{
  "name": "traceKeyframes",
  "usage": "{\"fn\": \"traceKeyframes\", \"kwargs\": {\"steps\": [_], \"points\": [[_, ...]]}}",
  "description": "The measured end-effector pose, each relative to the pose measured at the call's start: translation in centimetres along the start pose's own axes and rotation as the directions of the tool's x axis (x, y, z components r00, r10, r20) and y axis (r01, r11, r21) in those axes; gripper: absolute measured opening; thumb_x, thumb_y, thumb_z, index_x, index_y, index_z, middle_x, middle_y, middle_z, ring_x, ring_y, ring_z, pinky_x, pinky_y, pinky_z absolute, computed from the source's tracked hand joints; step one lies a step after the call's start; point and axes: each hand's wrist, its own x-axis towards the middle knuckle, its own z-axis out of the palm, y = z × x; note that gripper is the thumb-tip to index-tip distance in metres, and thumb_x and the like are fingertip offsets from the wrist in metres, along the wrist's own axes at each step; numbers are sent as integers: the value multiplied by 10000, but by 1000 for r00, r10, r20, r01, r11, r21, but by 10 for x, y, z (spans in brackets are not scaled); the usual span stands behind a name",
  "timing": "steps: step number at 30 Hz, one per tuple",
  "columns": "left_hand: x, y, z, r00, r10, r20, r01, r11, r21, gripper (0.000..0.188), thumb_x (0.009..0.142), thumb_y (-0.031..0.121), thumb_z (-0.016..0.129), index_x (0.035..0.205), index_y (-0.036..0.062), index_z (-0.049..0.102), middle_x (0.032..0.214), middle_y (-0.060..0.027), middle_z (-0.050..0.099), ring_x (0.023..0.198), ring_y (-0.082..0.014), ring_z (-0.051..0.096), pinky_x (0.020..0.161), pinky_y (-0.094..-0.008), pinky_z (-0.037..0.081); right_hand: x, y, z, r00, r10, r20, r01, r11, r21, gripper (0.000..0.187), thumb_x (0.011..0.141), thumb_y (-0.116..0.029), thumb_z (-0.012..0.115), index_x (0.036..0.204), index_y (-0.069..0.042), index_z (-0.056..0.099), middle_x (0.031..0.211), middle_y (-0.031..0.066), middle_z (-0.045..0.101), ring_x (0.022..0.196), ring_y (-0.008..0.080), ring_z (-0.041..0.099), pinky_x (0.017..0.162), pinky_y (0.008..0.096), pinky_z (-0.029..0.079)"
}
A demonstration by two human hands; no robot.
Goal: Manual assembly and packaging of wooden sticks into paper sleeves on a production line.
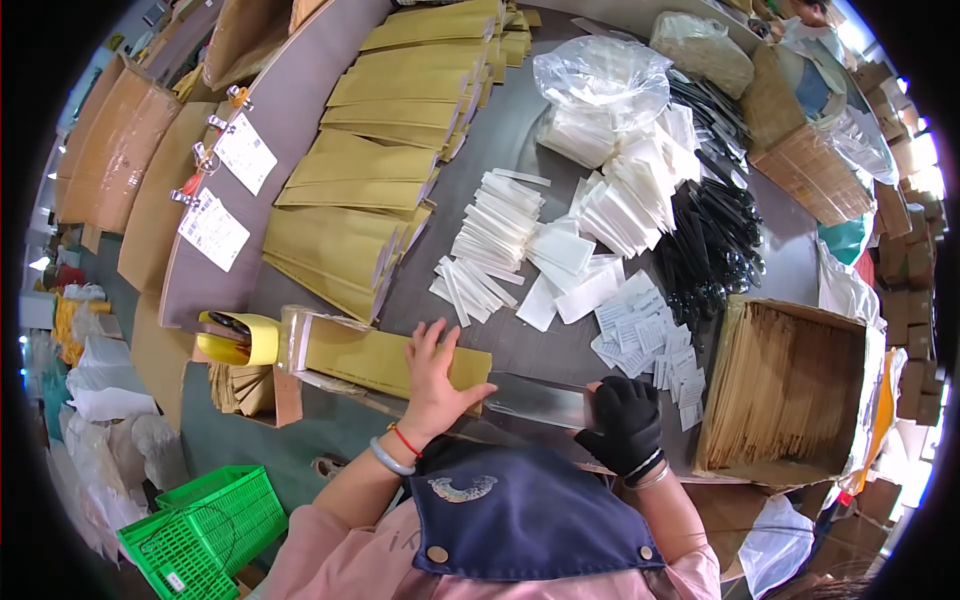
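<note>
My bare left hand (pixel 440 380) lies with its fingers spread over the right part of a yellow-brown kraft envelope (pixel 350 352). The envelope rests along the table's near edge, its left end in a narrow cardboard box (pixel 298 340). My right hand (pixel 622 425), in a black fingerless glove, is curled at the right end of a shiny clear plastic bag (pixel 538 398). That bag stretches toward the envelope's right end. Just beyond the right hand lie overlapping white printed slips (pixel 645 335). White flat packets (pixel 500 225) sit in loose rows farther off.
Kraft envelopes (pixel 390 165) are stacked at the left. Black slender items (pixel 705 245) heap beside the white packets. At the right stands a carton (pixel 785 390) packed with brown pieces. A yellow holder (pixel 240 340) is at the left edge; a green crate (pixel 215 535) sits below.
</note>
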Motion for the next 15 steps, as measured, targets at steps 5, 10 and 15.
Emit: {"fn": "traceKeyframes", "kwargs": {"steps": [5, 10, 15], "points": [[0, -6, 7, 999, 29, -22, -30, 999, -33, 862, 622, 357, 881, 1310, -3, 507, 1412, -186, 390, 1340, -431, 303, 1092, -557, 237, 12, -6, 2, 1000, -20, 19, 21, 999, -47, 599, 568, -338, 823, 1066, -93, 595, 998, 97, 593, 947, 313, 565, 838, 435, 398], [-4, 3, 7, 999, 10, -38, -9, 999, 32, 881, 615, 364, 880, 1322, 4, 497, 1418, -176, 385, 1344, -431, 294, 1088, -561, 232, 0, 3, -19, 998, 27, 50, -24, 998, -64, 601, 565, -311, 825, 1067, -82, 585, 982, 100, 584, 945, 314, 558, 845, 428, 396], [-2, -1, 8, 1000, 20, 3, -19, 998, -57, 843, 629, 330, 874, 1312, 1, 507, 1414, -170, 393, 1351, -420, 291, 1100, -550, 215, -2, 0, -25, 996, 60, 65, -55, 995, -82, 607, 563, -298, 830, 1069, -79, 578, 981, 104, 577, 945, 318, 555, 852, 432, 393]]}}
